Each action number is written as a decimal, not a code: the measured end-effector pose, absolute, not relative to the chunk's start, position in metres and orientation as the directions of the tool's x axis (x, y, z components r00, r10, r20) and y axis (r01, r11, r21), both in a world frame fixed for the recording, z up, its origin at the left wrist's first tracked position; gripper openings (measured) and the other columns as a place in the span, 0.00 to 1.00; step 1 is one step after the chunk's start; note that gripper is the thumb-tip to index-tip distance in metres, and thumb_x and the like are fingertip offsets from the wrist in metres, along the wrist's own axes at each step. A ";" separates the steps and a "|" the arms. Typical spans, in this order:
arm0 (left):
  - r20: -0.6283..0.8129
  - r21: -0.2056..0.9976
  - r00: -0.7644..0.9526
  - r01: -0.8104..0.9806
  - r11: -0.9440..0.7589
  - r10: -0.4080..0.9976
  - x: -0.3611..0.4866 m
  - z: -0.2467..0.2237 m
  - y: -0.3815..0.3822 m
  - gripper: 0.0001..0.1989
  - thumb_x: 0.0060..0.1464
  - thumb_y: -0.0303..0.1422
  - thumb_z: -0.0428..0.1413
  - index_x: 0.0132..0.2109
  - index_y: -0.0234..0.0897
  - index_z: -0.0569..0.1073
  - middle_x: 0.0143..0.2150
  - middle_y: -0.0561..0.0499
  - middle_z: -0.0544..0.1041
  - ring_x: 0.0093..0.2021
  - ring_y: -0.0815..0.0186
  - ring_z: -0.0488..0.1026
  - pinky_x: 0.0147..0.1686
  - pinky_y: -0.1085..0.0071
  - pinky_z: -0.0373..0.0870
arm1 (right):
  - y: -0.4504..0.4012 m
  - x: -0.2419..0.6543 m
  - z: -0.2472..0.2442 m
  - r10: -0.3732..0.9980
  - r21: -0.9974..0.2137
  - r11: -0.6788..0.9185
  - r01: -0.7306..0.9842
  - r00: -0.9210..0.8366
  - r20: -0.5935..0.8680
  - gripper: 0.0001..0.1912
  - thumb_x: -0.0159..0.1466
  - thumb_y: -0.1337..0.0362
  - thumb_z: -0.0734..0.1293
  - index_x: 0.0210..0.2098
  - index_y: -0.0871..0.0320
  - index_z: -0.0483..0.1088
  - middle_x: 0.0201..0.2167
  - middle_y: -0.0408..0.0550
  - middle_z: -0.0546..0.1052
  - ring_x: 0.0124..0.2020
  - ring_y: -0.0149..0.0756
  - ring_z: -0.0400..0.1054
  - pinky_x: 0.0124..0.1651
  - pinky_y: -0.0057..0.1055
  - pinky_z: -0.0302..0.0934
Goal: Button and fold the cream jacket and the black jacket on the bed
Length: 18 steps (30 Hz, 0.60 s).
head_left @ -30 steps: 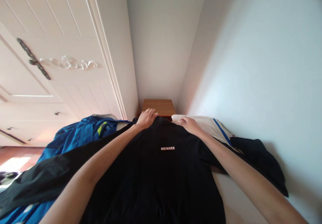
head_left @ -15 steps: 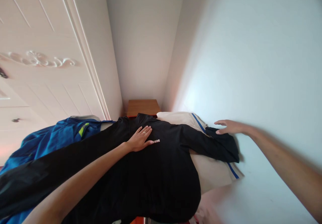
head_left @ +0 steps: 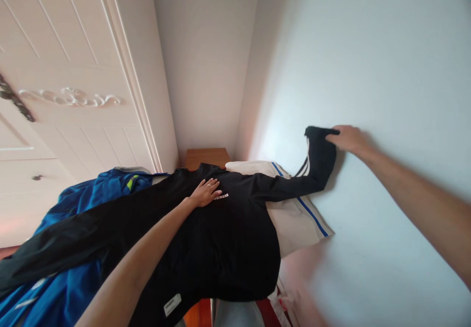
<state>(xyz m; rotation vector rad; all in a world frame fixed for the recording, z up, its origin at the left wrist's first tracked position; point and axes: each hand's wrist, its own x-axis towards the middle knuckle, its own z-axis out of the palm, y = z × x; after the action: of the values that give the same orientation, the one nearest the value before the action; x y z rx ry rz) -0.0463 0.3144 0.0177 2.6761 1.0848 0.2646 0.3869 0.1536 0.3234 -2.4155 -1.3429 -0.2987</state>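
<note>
A black long-sleeved jacket (head_left: 228, 238) lies spread out, with small white lettering on its chest and a white label near the hem. My left hand (head_left: 205, 192) rests flat on the chest beside the lettering, fingers stretched out, a ring on one finger. At the right, my right hand (head_left: 348, 138) pinches the cuff end of the black sleeve (head_left: 321, 158) and holds it raised against the wall. White stripes show along that sleeve. Beneath it lies a cream cloth with blue stripes (head_left: 290, 224). The other sleeve stretches left over a blue garment (head_left: 88, 192).
A pale wall (head_left: 368, 62) rises close on the right. At the left stands a white cabinet (head_left: 73, 136) with carved trim and dark handles. A wooden surface (head_left: 207, 158) sits in the far corner. Below the hem is a grey object (head_left: 239, 314).
My right hand has moved up and closed on the sleeve's cuff, lifting it off the cream cloth. My left hand stays on the jacket's chest. The view has shifted slightly.
</note>
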 end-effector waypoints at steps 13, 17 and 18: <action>0.101 0.325 0.613 0.724 -0.608 0.784 -0.028 0.021 0.301 0.27 0.66 0.49 0.43 0.67 0.44 0.64 0.71 0.42 0.58 0.73 0.51 0.47 0.69 0.46 0.40 | 0.153 0.284 0.448 0.610 -0.409 0.219 0.886 0.203 0.766 0.27 0.60 0.61 0.69 0.51 0.79 0.70 0.37 0.56 0.78 0.29 0.22 0.67 0.34 0.31 0.57; 0.144 0.367 0.589 0.715 -0.596 0.795 -0.024 0.030 0.295 0.27 0.67 0.47 0.43 0.66 0.41 0.65 0.71 0.43 0.59 0.73 0.53 0.48 0.69 0.48 0.45 | 0.153 0.232 0.413 0.591 -0.370 0.407 0.836 0.068 0.804 0.16 0.59 0.64 0.72 0.44 0.69 0.76 0.33 0.48 0.79 0.29 0.28 0.69 0.33 0.28 0.62; 0.178 0.378 0.576 0.708 -0.596 0.798 -0.022 0.032 0.294 0.26 0.67 0.46 0.44 0.65 0.41 0.67 0.70 0.44 0.61 0.72 0.55 0.51 0.68 0.51 0.49 | 0.149 0.212 0.401 0.585 -0.343 0.478 0.809 -0.002 0.811 0.15 0.59 0.64 0.72 0.43 0.66 0.76 0.34 0.47 0.79 0.30 0.30 0.70 0.34 0.28 0.63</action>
<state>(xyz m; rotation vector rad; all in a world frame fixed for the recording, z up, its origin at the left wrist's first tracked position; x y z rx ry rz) -0.0219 0.2937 0.0320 2.5446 1.2438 0.4829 0.2122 0.1487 0.4013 -1.2057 -1.6895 -0.2706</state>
